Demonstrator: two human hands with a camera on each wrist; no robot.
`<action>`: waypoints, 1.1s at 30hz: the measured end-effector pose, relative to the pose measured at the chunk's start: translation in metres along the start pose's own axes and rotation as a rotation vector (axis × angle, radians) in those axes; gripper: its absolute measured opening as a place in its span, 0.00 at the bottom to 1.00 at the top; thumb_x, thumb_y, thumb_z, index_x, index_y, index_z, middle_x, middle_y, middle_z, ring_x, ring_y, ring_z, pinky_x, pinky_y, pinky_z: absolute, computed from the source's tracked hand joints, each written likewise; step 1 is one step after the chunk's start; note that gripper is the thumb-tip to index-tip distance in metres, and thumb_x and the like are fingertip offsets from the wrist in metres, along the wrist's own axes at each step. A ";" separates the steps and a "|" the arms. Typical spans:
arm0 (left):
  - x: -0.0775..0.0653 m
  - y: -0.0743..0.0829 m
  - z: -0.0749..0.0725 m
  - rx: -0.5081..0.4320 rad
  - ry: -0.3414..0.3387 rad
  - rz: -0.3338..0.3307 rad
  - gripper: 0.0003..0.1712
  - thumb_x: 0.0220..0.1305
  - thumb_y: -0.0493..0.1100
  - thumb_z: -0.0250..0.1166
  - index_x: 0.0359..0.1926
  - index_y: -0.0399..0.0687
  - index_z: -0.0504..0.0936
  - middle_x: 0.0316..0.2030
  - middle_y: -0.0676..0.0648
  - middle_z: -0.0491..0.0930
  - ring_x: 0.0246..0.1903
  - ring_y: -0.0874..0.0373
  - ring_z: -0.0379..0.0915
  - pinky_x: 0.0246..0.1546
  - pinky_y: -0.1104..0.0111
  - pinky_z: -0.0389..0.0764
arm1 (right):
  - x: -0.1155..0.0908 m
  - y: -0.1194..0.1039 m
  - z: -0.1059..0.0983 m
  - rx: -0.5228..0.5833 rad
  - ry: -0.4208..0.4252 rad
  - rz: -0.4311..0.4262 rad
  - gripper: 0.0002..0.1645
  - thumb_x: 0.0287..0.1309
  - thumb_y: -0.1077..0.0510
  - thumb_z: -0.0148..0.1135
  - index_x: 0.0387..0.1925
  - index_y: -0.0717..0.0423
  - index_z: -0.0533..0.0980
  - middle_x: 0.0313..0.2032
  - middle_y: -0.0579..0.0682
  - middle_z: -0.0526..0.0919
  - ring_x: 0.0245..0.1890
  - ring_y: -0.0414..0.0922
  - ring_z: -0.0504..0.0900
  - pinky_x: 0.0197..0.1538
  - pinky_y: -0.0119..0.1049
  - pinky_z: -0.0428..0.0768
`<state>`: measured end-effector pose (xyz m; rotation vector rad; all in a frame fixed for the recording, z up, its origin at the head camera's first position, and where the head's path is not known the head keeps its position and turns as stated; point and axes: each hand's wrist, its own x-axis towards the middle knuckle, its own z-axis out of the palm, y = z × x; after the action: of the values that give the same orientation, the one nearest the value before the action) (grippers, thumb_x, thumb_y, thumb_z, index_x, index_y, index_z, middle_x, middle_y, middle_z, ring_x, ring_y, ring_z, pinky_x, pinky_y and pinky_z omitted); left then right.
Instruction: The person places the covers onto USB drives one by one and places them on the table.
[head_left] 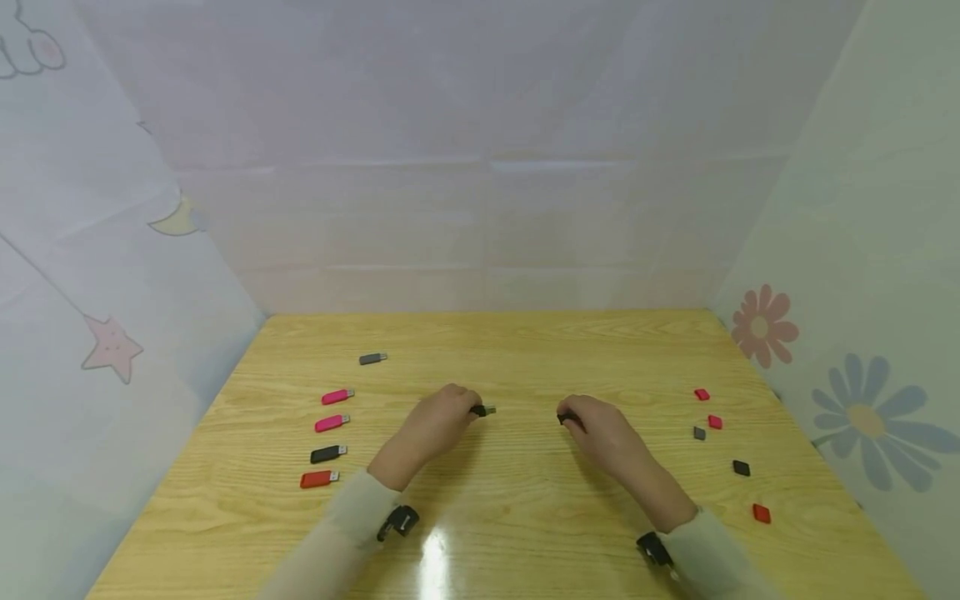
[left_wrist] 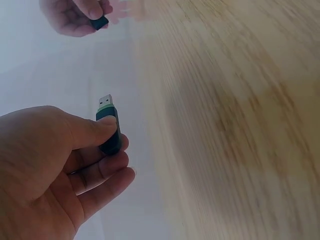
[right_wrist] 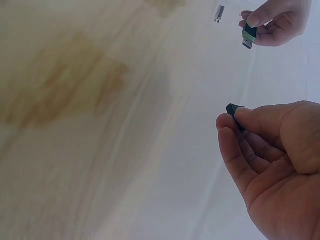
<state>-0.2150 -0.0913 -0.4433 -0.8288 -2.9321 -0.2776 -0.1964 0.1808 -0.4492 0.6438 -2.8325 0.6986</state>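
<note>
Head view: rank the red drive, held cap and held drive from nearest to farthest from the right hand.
1. Held cap, in the right hand.
2. Held drive, leftward, in the left hand.
3. Red drive, at far left.

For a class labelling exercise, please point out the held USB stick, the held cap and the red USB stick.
Held USB stick (left_wrist: 112,143), left wrist view: on its dark body.
Held cap (right_wrist: 232,109), right wrist view: on its exposed end.
Red USB stick (head_left: 315,479), head view: middle of its red body.
</note>
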 end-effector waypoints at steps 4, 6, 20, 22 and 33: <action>0.001 0.004 -0.001 -0.010 -0.014 0.011 0.10 0.65 0.44 0.60 0.45 0.48 0.79 0.42 0.50 0.79 0.43 0.59 0.74 0.37 0.71 0.79 | 0.003 -0.003 0.004 0.009 -0.004 -0.005 0.07 0.59 0.63 0.60 0.40 0.53 0.77 0.36 0.44 0.80 0.36 0.41 0.79 0.37 0.36 0.79; 0.001 0.006 -0.001 -0.014 -0.019 0.013 0.10 0.65 0.44 0.59 0.46 0.48 0.79 0.42 0.50 0.78 0.43 0.59 0.74 0.37 0.72 0.79 | 0.004 -0.005 0.005 0.018 -0.006 -0.009 0.06 0.60 0.63 0.60 0.40 0.53 0.77 0.36 0.44 0.80 0.36 0.40 0.79 0.36 0.36 0.78; 0.007 0.018 0.000 -0.013 -0.015 0.026 0.10 0.66 0.46 0.58 0.46 0.50 0.80 0.40 0.52 0.79 0.41 0.61 0.74 0.35 0.72 0.79 | 0.013 -0.017 0.010 0.028 0.002 -0.013 0.06 0.59 0.63 0.61 0.39 0.52 0.77 0.35 0.44 0.80 0.35 0.40 0.79 0.36 0.35 0.78; 0.007 0.019 -0.001 -0.011 -0.019 0.023 0.10 0.67 0.46 0.58 0.46 0.50 0.80 0.40 0.53 0.79 0.41 0.61 0.74 0.35 0.73 0.78 | 0.014 -0.019 0.010 0.035 0.007 -0.012 0.07 0.58 0.64 0.61 0.39 0.52 0.77 0.36 0.45 0.81 0.35 0.41 0.80 0.36 0.35 0.79; 0.009 0.025 0.000 -0.006 -0.018 0.053 0.10 0.67 0.46 0.57 0.45 0.50 0.80 0.41 0.52 0.79 0.42 0.61 0.74 0.36 0.73 0.78 | 0.018 -0.025 0.015 0.058 0.004 0.002 0.07 0.58 0.64 0.62 0.38 0.50 0.77 0.36 0.44 0.81 0.35 0.40 0.80 0.35 0.35 0.79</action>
<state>-0.2091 -0.0658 -0.4388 -0.9126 -2.9219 -0.2775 -0.2022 0.1471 -0.4472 0.6478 -2.8188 0.7842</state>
